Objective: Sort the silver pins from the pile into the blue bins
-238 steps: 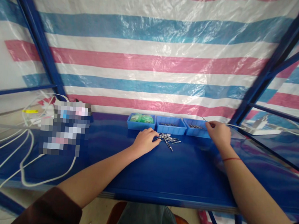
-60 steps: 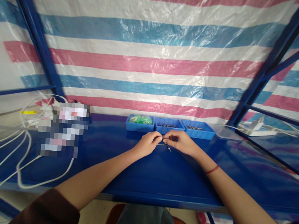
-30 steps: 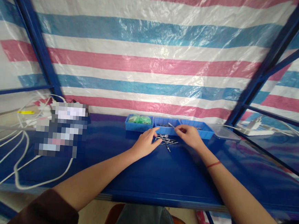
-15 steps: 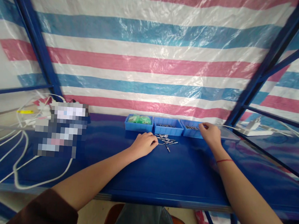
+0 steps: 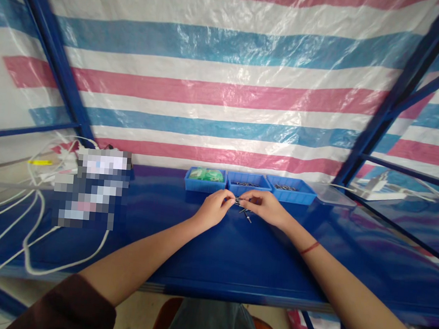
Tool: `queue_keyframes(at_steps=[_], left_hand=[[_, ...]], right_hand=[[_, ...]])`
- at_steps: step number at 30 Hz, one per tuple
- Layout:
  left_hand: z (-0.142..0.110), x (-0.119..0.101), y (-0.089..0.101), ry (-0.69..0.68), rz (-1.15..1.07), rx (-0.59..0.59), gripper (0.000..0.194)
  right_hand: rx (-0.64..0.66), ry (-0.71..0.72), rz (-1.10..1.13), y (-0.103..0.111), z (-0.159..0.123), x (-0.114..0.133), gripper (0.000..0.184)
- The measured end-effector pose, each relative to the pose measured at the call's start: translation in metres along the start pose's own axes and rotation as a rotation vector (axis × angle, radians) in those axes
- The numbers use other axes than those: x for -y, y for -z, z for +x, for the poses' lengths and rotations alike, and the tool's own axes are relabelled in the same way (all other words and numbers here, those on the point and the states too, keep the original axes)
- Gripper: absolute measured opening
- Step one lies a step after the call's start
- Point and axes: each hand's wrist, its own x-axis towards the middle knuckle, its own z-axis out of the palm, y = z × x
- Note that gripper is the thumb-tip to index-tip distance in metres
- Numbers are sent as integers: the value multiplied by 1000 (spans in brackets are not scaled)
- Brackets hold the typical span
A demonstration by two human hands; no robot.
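My left hand (image 5: 215, 207) has its thumb and forefinger pinched together at the left side of a small pile of slim, silvery metal pins (image 5: 246, 217) that look like rivets. Facing it from the right, my right hand (image 5: 265, 206) is closed too, its fingertips on the thin metal pieces between the two hands. Exactly which piece each hand grips is hard to see. Just behind the hands stand a blue bin (image 5: 204, 185) with green-tinted plastic bags, a middle blue bin (image 5: 233, 184) with some metal pins, and a right blue bin (image 5: 296, 196) holding more small metal parts.
The blue table (image 5: 196, 264) runs along a striped plastic sheet (image 5: 225, 94). White cables (image 5: 34, 231) and a pixelated area lie at the left. A clear plastic lid (image 5: 334, 195) and a white power strip (image 5: 379, 193) are at the right, near blue frame posts (image 5: 375, 111).
My right hand has moved left from the right bin to the metal pins, meeting my left hand. My left hand has shifted slightly upward.
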Motion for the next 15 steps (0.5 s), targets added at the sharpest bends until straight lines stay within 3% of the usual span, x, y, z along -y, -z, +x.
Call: queue_keyframes(at_steps=[5, 15], left_hand=[[-1, -6, 2, -12, -40, 20, 12], [-1, -7, 2, -20, -37, 72, 14]], right_hand=[[-14, -5, 83, 2, 1, 0, 31], [-38, 65, 38, 1, 0, 0, 28]])
